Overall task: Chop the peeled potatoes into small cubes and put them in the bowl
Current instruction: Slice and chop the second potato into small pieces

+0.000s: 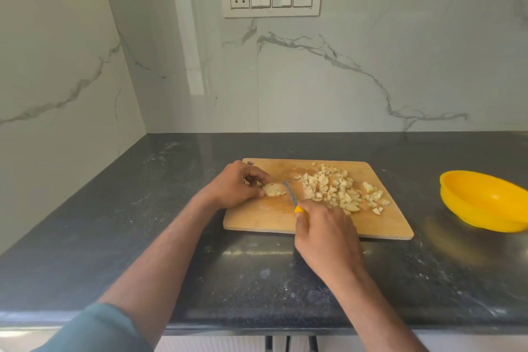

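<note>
Potato piece just left of knife.
My left hand pinches it; right hand grips handle, blade pointing away.

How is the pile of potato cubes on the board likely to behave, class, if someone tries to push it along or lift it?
The potato cubes lie loose in a heap, so a push would probably scatter them rather than move them together. Being small and freshly cut, they may slip from fingers. Scraping them off the cutting board seems easier.

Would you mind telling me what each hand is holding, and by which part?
Right hand grips the knife by its yellow handle; left hand holds the potato piece's left end.
</note>
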The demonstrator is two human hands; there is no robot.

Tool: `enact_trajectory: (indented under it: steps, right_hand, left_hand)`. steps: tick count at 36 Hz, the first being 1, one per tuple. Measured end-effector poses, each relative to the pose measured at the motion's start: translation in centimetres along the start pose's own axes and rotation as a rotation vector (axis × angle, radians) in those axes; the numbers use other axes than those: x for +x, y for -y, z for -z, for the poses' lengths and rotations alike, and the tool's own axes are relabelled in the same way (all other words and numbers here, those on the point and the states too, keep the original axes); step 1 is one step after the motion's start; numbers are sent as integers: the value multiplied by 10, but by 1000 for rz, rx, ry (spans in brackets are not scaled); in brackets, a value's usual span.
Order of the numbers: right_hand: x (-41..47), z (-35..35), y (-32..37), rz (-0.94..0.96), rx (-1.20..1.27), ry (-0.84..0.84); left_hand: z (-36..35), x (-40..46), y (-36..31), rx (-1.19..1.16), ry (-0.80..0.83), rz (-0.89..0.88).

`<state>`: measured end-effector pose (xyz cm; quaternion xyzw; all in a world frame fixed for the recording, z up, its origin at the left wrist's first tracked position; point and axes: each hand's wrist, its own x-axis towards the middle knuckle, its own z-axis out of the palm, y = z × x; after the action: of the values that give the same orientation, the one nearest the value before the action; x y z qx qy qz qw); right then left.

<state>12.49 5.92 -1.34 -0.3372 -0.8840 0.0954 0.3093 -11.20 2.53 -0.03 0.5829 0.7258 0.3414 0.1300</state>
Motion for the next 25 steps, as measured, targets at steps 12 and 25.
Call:
enact_trajectory:
  steps: [12, 25]
  right_hand:
    - [7, 7, 0, 92, -38, 69]
    - [14, 5, -11, 54, -3, 26]
  left_hand:
    - [-2, 6, 2, 46, 39, -17]
    - [-2, 8, -10, 261, 174, -74]
